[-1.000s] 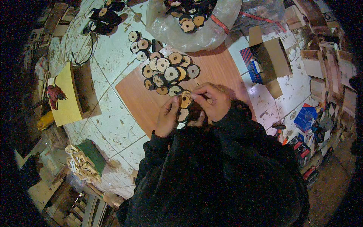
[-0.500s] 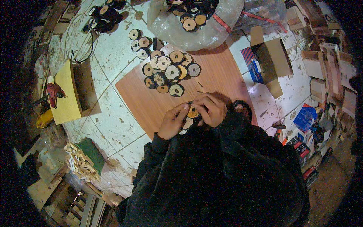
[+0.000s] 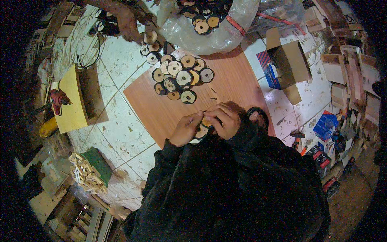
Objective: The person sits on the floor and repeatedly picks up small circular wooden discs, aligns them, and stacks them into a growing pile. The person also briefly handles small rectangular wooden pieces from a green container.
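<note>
My left hand (image 3: 186, 128) and my right hand (image 3: 226, 121) meet over the near part of a brown wooden board, fingers pinched together. What their fingertips hold is too small and hidden to make out. Just below the fingertips, a round pale wooden disc with a dark rim (image 3: 202, 131) shows, partly covered; a yellowish disc (image 3: 207, 121) lies against my right fingers. Beyond my hands, a cluster of similar discs with centre holes (image 3: 184, 77) rests on the board (image 3: 145, 101). Two small thin dark pieces (image 3: 213, 93) lie between the cluster and my right hand.
Another person's hand (image 3: 131, 30) reaches in at the upper left, at a disc (image 3: 150, 37). A plastic bag (image 3: 177, 38) of discs stands at the far side. An open cardboard box (image 3: 296, 60) is right; a red tool (image 3: 60, 99) on a yellow board (image 3: 74, 107), left.
Another person's arm has come in from the top left, its hand now at the small group of discs. My hands have shifted slightly, staying together over the near discs.
</note>
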The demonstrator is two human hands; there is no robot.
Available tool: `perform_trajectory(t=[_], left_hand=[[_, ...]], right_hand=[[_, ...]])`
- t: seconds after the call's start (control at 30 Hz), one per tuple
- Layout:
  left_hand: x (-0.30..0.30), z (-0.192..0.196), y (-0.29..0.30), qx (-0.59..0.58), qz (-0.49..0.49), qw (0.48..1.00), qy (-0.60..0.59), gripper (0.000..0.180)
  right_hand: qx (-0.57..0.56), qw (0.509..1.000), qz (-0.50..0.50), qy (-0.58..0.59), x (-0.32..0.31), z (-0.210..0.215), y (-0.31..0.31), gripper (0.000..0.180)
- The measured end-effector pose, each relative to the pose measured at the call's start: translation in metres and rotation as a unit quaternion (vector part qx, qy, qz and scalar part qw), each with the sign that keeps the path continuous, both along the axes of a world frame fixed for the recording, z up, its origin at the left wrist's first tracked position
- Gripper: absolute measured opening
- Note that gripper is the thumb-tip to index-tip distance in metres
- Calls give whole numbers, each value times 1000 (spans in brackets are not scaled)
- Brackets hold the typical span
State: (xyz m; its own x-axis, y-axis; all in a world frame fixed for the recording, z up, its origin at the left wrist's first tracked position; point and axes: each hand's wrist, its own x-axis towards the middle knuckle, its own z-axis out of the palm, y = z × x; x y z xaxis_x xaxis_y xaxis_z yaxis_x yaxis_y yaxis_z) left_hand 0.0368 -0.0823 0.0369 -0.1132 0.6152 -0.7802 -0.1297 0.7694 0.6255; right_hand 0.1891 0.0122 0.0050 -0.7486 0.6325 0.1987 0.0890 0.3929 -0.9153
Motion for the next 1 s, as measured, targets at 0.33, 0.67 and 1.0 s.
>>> perform_trajectory(t=[0.33,0.67,1.0], left_hand=[[-4,-4,-6,9,10,998,62,41],[-18,-14,4,237,29,935,263,25],[-65,-44,11,114,42,823,555,27]], right_hand=[[-259,954,79,-130,4,16,10,24],[-401,898,93,-156,-7,-14,40,34],[-55,972,-7,-227,-40,-51,51,22]])
